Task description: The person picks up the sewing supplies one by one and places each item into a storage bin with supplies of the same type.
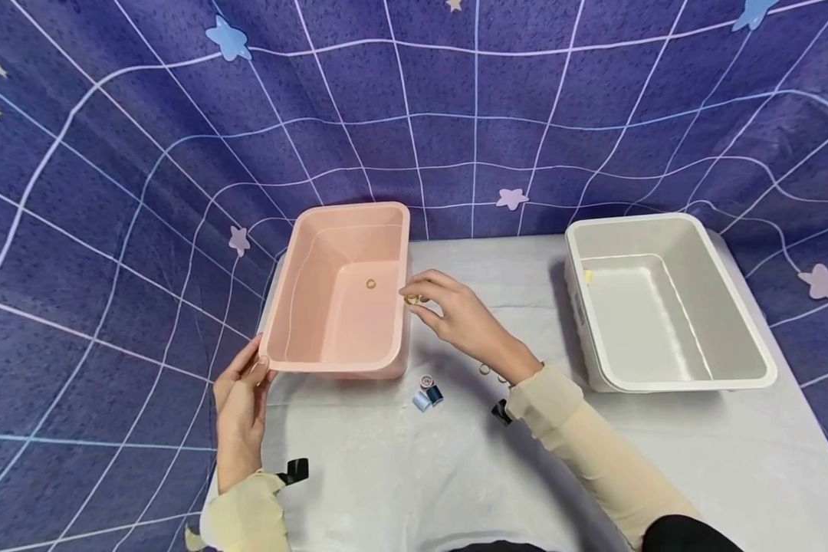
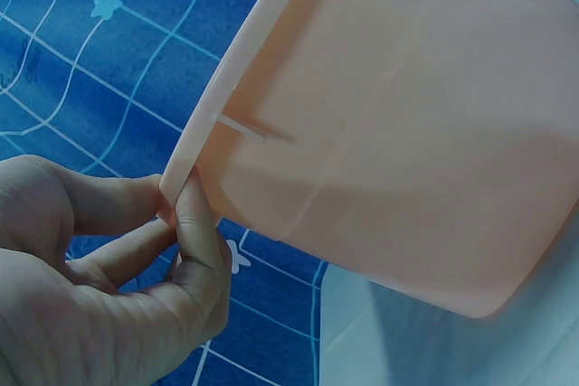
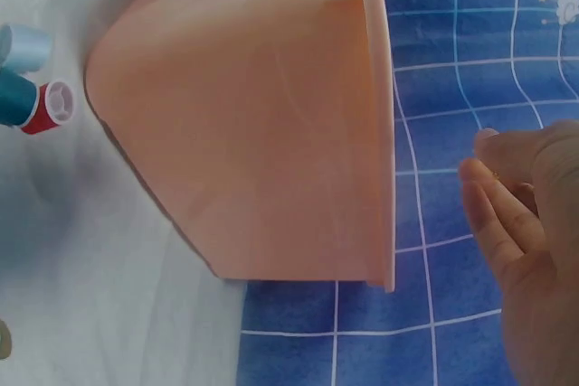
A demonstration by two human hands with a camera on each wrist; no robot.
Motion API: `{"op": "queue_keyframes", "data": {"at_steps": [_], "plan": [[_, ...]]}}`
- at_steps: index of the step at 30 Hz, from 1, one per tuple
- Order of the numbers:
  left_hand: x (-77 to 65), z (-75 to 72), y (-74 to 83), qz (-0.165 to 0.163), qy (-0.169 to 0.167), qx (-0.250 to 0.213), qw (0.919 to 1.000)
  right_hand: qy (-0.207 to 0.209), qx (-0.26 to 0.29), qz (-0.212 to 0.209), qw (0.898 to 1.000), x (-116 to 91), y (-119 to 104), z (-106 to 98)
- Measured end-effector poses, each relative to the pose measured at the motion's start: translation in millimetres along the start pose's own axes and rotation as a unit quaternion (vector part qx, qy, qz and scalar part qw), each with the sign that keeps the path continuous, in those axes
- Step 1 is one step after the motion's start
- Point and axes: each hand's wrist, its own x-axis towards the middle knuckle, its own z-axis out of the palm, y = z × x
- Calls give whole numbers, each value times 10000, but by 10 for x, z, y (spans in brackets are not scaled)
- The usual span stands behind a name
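Observation:
A pink plastic bin (image 1: 338, 366) stands at the left of the table. My left hand (image 1: 240, 406) pinches its rim at the near left corner, thumb on one side and fingers on the other, as the left wrist view (image 2: 118, 277) shows closely. Just beside the bin's right rim, my right hand (image 1: 455, 310) pinches a gold ring (image 1: 412, 300) between thumb and fingertips. In the right wrist view the fingers (image 3: 511, 214) mostly hide the ring. Another gold ring (image 1: 370, 284) lies on the bin's floor.
Three thread spools, light blue (image 1: 422, 401), dark teal (image 1: 435, 395) and red (image 3: 56, 102), lie before the pink bin. Rings (image 1: 484, 369) lie under the right forearm. At right stands a white bin (image 1: 690, 385) with a yellow piece (image 1: 589, 276) inside. A blue patterned curtain (image 1: 441, 138) hangs behind.

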Motion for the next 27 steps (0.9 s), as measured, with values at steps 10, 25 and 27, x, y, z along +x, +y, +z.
{"op": "queue_keyframes", "data": {"at_steps": [10,25,27], "plan": [[-1,25,9,-9,9,-91,10000,-260,140,161,9994,171,-42,72],[2,23,0,-63,49,-60,9999,-564,252,96,9980,450,-86,180],[-2,15,-4,-72,65,-73,9999,-616,179,56,9979,492,-112,197]]}}
